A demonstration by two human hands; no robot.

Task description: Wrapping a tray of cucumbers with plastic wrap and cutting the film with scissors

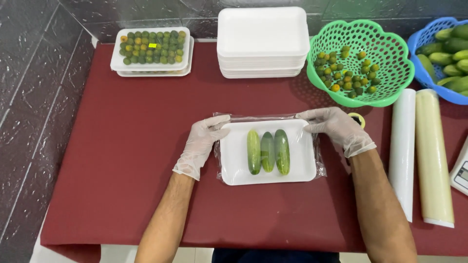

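Observation:
A white foam tray (235,168) lies in the middle of the dark red table, with three green cucumbers (267,151) side by side on it. Clear plastic film (319,168) covers the tray and bunches at its edges. My left hand (202,141), in a thin clear glove, grips the film at the tray's far left corner. My right hand (336,127), gloved too, holds the film at the far right corner.
A stack of empty white foam trays (263,41) stands at the back. A wrapped tray of small green and orange fruits (151,48) sits back left. A green basket (360,61) holds more small fruits; a blue basket (446,58) holds cucumbers. Two film rolls (419,156) and a scale (460,170) lie at right.

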